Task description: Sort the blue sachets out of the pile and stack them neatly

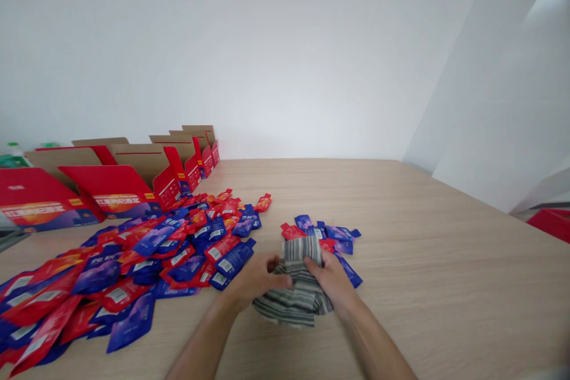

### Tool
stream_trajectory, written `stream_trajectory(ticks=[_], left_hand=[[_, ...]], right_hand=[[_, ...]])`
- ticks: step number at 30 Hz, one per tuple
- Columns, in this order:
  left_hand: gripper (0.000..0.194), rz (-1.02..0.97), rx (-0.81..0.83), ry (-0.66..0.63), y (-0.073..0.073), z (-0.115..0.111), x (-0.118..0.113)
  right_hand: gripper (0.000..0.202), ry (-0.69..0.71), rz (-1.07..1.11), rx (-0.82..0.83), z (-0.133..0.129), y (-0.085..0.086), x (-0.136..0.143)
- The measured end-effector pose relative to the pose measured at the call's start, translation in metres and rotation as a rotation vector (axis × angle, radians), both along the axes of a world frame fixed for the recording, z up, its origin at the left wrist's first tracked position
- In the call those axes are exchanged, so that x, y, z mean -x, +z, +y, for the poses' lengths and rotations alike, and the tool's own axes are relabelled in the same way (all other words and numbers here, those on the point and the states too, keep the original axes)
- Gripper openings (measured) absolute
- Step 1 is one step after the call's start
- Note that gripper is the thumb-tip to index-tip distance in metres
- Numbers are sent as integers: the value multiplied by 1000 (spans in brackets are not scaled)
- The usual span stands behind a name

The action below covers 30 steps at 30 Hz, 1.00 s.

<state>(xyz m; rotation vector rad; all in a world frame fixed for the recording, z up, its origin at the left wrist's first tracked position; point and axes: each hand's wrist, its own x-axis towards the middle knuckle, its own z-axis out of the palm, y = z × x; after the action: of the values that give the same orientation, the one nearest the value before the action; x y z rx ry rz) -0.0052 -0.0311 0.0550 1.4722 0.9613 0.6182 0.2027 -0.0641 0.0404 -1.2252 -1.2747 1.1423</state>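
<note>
A pale wall (320,53) fills the far side. Before it spreads a wood-grain table (445,261), which bears most of the other things. Open red cardboard boxes (120,190) with brown insides stand in a row at the far left, running away toward the wall. On the near side of them a large heap of red and blue sachets (169,249) covers the left of the table. A grey-and-black striped cloth (305,288) is at the near middle, right of the heap, partly folded over. Just beyond it and to its right lies a small group of sachets (341,234), also red and blue. The right hand (332,279) grasps the cloth's right side, thumb on top. The left hand (253,279) is at its left side, fingers curled and thumb over the fabric; whether it grips cannot be told. A red object (552,222) shows at the right edge. Smallest is a green-capped bottle (15,154), behind the boxes at far left.
</note>
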Motion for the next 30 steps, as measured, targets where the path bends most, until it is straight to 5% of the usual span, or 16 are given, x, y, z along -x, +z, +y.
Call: stream_trajectory(ticks=[5, 9, 15, 20, 26, 30], left_hand=[[39, -90, 195, -127, -8, 0, 15], [38, -199, 231, -66, -6, 0, 12], [36, -327, 321, 129, -12, 6, 12], [28, -451, 413, 186, -21, 9, 15], [31, -460, 416, 155, -19, 9, 10], [39, -365, 385, 103, -13, 8, 11]], right_hand=[[42, -26, 184, 36, 1, 4, -9], [44, 32, 205, 108, 1, 8, -10], [38, -217, 349, 99, 6, -1, -12], [31, 51, 375, 142, -1, 2, -24], [57, 260, 174, 211, -1, 9, -27], [41, 230, -8, 146, 7, 6, -20]])
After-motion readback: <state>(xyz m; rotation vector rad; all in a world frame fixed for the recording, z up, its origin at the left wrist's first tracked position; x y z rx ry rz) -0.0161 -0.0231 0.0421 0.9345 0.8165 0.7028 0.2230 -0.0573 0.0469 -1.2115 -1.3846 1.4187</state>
